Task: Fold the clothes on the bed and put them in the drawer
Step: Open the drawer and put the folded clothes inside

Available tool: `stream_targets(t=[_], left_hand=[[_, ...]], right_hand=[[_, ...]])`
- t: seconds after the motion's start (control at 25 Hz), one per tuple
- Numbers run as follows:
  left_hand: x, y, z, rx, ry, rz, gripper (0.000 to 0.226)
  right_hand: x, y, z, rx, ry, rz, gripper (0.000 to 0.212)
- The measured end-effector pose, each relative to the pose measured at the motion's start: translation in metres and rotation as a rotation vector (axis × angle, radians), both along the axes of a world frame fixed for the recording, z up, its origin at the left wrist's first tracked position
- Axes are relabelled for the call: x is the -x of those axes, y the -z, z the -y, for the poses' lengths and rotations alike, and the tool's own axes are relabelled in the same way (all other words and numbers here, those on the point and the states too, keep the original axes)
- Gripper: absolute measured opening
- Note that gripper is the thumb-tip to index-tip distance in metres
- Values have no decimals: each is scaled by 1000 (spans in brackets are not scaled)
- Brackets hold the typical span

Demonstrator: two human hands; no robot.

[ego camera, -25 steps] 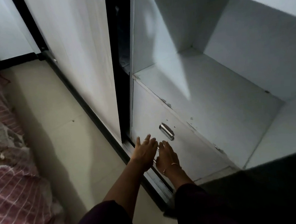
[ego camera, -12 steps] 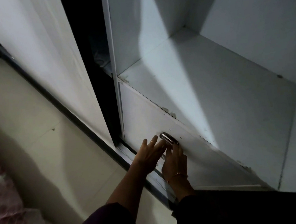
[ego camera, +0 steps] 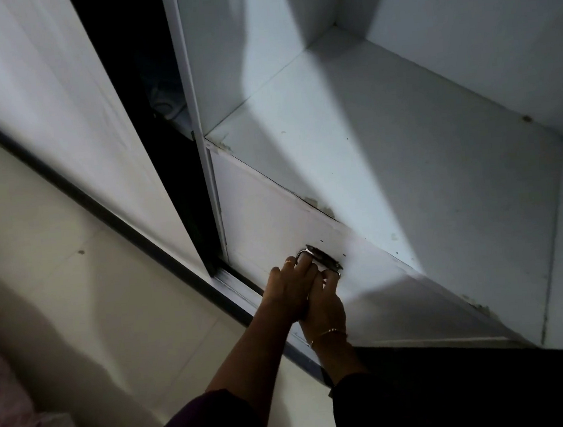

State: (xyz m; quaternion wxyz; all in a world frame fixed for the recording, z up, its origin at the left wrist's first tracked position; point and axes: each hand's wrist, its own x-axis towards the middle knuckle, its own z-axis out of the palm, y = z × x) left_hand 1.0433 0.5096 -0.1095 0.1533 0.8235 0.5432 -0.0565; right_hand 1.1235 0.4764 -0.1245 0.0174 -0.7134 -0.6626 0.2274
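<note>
Early stage: both hands, left [ego camera: 289,286] and right [ego camera: 323,300], curl round the handle [ego camera: 322,259] of the shut drawer [ego camera: 266,214] at 6 o'clock, no clothes in sight.

White wardrobe shelf [ego camera: 388,155] is lying bare, crossed by a band of light, with chipped paint along its front edge. White sliding door [ego camera: 51,125] is standing pushed to the left, leaving a dark gap [ego camera: 148,129] in which a pale, indistinct item is showing. Dark floor track [ego camera: 108,216] is running along the wardrobe's foot. Cream tiled floor [ego camera: 85,294] is carrying a broad shadow.
</note>
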Motion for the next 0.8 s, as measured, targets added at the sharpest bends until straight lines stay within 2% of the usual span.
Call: stream_targets(t=[0.12, 0.24, 0.4, 0.52, 0.8], left_hand=[[-1, -12, 3, 116, -58, 39, 53], [1, -19, 12, 155, -98, 31, 62], [-1, -32, 18, 71, -47, -93, 66], [1, -27, 30, 19, -74, -46, 61], [27, -15, 78, 5, -57, -54, 60]], right_hand=[[0, 0, -5, 47, -24, 50, 45], [3, -9, -11, 76, -70, 88, 48], [1, -40, -15, 71, 12, 163, 32], [-4, -35, -10, 9, -51, 211, 32], [23, -35, 30, 109, -125, 216, 34]])
